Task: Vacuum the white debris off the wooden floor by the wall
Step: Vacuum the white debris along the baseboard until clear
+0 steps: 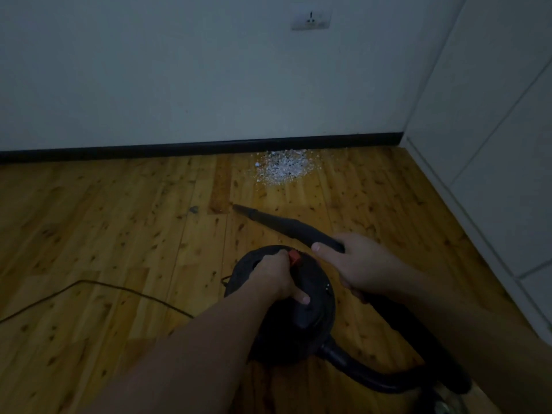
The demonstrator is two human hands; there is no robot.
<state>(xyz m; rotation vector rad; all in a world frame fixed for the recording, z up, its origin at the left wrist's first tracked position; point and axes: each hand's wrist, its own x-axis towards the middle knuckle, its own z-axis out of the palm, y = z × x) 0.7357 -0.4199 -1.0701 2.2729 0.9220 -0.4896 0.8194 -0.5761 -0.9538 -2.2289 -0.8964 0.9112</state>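
The wooden floor (119, 234) of knotty, honey-coloured planks fills the lower two thirds of the frame, meeting a black skirting strip (179, 149) along the wall. A pile of white debris (282, 168) lies on the planks at upper centre, right against that strip. A small grey scrap (194, 209) lies left of centre. A thin dark cord (98, 291) trails across the boards at lower left. A round black vacuum body (313, 294) sits low at centre.
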